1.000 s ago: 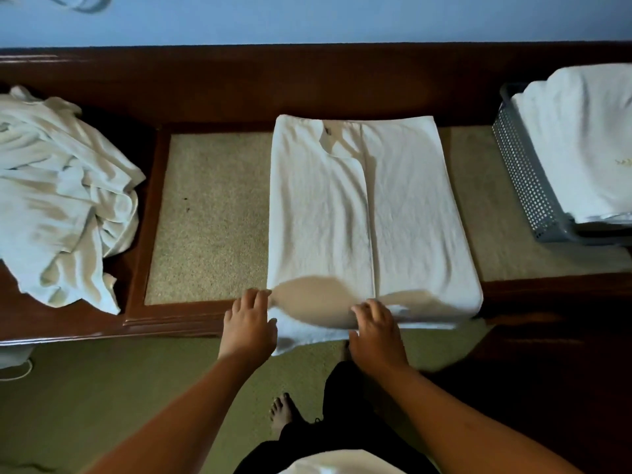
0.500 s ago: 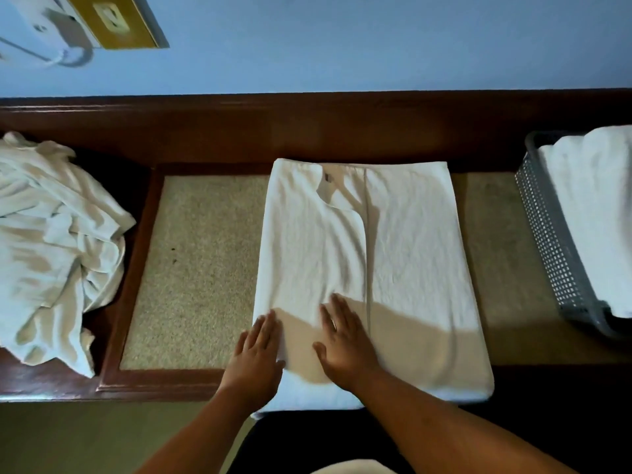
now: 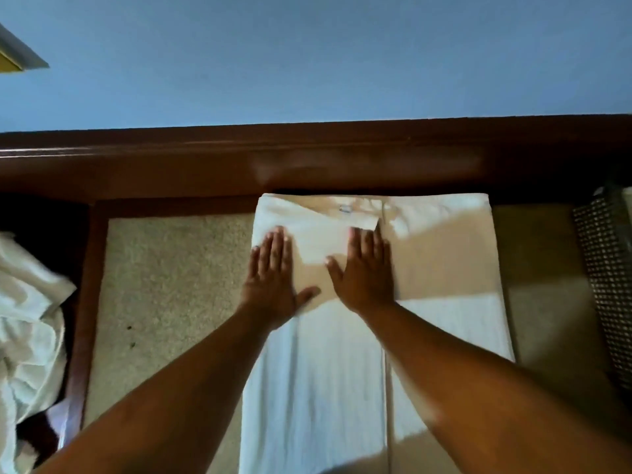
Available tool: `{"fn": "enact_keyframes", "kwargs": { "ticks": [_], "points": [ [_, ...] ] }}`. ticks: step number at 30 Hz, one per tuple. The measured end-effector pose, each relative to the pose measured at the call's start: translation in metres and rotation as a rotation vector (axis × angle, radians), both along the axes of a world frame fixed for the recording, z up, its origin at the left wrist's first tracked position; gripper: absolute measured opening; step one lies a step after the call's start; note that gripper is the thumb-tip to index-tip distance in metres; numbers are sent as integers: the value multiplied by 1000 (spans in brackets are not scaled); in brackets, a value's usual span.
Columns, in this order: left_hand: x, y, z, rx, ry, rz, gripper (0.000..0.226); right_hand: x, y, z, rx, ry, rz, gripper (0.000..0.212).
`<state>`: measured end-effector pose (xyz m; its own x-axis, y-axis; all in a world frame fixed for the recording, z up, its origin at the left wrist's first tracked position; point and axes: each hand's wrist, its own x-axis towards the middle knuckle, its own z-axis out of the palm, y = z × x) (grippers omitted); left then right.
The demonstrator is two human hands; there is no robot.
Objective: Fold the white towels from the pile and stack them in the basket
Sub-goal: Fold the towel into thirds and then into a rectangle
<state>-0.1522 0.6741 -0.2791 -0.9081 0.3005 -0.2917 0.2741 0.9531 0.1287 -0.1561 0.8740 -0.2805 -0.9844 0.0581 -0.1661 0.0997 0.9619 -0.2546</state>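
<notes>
A white towel, folded lengthwise with both sides meeting at a centre seam, lies flat on the beige inlay of the wooden bench. My left hand presses flat on its left flap, fingers straight, close to the far end. My right hand lies flat beside it, just left of the seam. The pile of unfolded white towels sits at the left edge. A grey perforated basket shows at the right edge; its contents are out of view.
The dark wooden bench frame runs along a blue wall behind the towel. Beige inlay lies bare between the pile and the towel, and a narrower strip between the towel and the basket.
Both hands have slid along the towel's left flap from its near edge to its far end, staying flat. The view has tilted up, cutting off most of the basket.
</notes>
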Motion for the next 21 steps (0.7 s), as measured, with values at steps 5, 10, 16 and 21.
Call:
{"fn": "enact_keyframes", "kwargs": {
  "ticks": [5, 10, 16, 21],
  "points": [
    [-62, 15, -3, 14, 28, 49, 126, -55, 26, -10, 34, 41, -10, 82],
    [-47, 16, 4, 11, -32, 110, 116, -46, 24, -6, -32, -40, -37, 78],
    [77, 4, 22, 47, -192, -46, 105, 73, 62, 12, -89, -174, 11, 73],
    [189, 16, 36, 133, -260, 20, 92, 198, 106, 15, -16, -270, 26, 73]
  ]
}}
